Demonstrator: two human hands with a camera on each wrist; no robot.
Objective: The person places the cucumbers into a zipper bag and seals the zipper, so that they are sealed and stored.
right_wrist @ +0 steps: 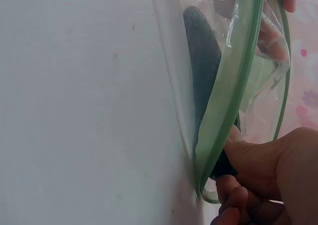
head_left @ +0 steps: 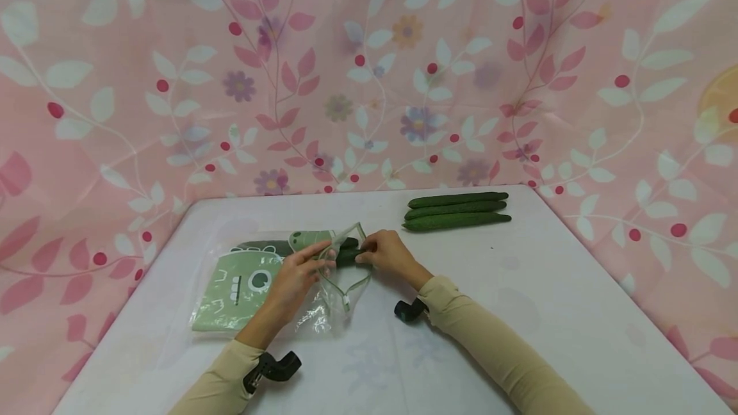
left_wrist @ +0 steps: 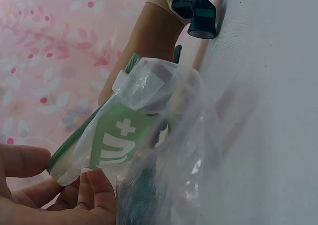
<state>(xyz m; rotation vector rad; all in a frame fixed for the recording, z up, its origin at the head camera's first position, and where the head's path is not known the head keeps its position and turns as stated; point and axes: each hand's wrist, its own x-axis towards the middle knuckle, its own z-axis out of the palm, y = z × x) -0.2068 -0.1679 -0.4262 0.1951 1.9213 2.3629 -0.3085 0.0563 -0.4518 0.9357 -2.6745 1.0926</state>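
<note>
A clear zip bag (head_left: 225, 293) with a green printed face lies on the table, its green-edged mouth toward the right. My left hand (head_left: 294, 287) pinches the bag's edge between thumb and fingers, as the left wrist view shows at the green zip strip (left_wrist: 74, 135). With its thumb and fingers, my right hand (head_left: 389, 252) grips the end of a cucumber (head_left: 348, 257) at the mouth; its other end is hidden in the bag. Another dark cucumber (right_wrist: 201, 61) lies inside, seen through the plastic in the right wrist view.
Three cucumbers (head_left: 458, 210) lie side by side at the back right of the white table (head_left: 519, 351). A pink floral cloth (head_left: 369, 82) hangs behind it. Black wrist cameras (head_left: 410, 310) sit on both sleeves.
</note>
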